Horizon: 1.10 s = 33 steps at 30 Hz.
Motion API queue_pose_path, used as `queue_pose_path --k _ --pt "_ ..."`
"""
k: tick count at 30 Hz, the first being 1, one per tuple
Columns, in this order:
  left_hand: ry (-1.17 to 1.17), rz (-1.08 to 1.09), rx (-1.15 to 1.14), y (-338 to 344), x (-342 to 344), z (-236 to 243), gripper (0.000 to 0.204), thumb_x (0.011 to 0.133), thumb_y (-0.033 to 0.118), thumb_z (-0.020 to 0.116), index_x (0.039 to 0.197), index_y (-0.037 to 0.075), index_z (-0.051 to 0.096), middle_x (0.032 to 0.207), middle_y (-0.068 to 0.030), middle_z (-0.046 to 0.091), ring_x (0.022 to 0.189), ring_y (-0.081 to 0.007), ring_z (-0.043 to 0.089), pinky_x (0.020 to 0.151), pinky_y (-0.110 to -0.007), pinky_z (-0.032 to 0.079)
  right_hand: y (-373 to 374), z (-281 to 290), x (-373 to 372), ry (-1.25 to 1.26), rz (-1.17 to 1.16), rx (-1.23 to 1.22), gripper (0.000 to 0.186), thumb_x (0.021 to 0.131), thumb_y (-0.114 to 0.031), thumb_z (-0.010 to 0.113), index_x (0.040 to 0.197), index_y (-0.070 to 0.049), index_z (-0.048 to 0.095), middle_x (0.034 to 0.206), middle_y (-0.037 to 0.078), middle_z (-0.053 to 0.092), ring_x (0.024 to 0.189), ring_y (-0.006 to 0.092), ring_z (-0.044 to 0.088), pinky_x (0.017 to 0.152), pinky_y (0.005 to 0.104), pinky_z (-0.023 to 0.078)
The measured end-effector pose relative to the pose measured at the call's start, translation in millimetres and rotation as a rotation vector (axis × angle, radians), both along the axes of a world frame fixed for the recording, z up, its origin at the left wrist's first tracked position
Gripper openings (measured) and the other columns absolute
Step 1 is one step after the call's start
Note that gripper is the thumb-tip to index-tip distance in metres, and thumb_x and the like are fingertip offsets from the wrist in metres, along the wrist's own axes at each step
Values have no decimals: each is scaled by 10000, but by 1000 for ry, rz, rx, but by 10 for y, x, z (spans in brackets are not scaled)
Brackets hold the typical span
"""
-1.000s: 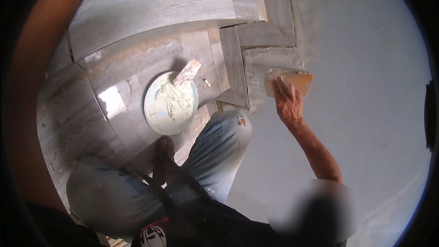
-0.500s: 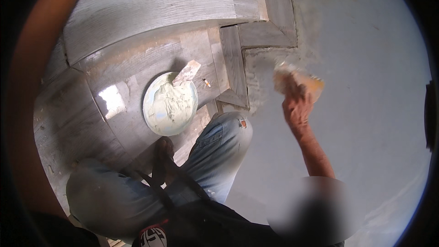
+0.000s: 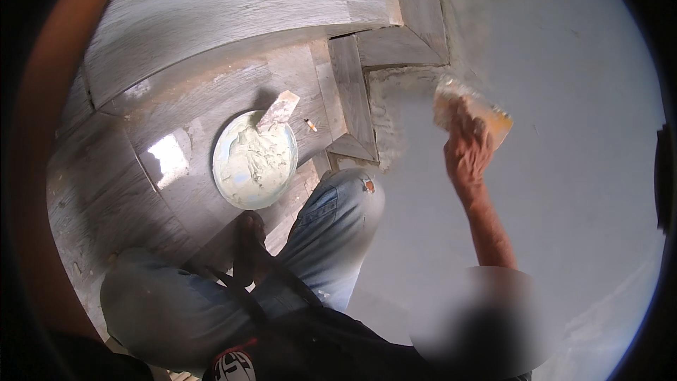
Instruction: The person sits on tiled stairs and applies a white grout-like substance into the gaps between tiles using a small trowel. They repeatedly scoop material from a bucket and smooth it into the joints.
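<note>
Right hand (image 3: 467, 149): raised over the bare grey floor (image 3: 564, 190), fingers curled round the back of an orange float (image 3: 474, 114). The float is blurred, tilted, beside the edge of the laid tiles (image 3: 211, 21).

Float: likely stiff and light, its face probably slick with paste; best taken by the grip on its back, which the hand covers.

Pan (image 3: 254, 160): round, shallow, holding pale paste, resting on the tiles by the knee (image 3: 345, 204). A trowel (image 3: 276, 110) leans on its far rim. Paste looks soft and heavy.

Left hand: not seen; fingers cannot be told.

Small dark item (image 3: 310, 125) beside the pan: too small to identify. Lower frame partly blurred out.
</note>
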<state>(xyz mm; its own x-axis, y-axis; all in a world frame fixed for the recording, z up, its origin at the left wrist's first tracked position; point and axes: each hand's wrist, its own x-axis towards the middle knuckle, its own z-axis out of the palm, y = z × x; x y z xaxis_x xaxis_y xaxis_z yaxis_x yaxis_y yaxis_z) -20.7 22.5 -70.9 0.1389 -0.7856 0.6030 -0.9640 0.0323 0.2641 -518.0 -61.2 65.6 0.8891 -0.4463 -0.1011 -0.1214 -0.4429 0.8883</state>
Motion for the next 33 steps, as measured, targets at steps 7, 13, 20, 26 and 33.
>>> queue_pose_path --k 7,13,20,26,33 --pt "55 -33 76 -15 -4 113 441 839 411 544 880 -16 650 866 -259 621 826 -421 587 752 -480 458 119 -135 -583 136 -47 97 540 776 -38 558 1312 -59 499 1384 83 436 1083 257 465 776 331 474" --pt "45 -19 102 -2 1 82 442 855 406 536 904 -17 653 901 -258 622 851 -421 583 768 -475 459 64 531 86 -280 -62 -144 576 738 37 599 1285 -127 527 1231 93 584 972 266 579 844 387 495" --pt "31 5 70 -83 -35 25 447 864 411 533 927 -13 658 922 -256 623 862 -416 586 772 -471 460 -161 -220 -174 -254 106 36 576 757 37 536 1317 -93 501 1237 150 574 1086 323 545 899 427 467" --pt "95 -23 81 16 -17 113 444 864 413 532 945 -5 658 937 -257 622 881 -414 585 781 -472 456 167 -62 -176 -258 -194 104 537 771 43 518 1294 -79 513 1215 156 574 1077 314 542 875 429 472" --pt "52 13 63 19 -2 67 446 860 398 537 950 -24 652 909 -266 625 862 -420 589 777 -475 458 -15 907 209 -407 -97 -295 519 766 53 526 1259 -105 562 1168 82 639 917 279 593 868 377 461"
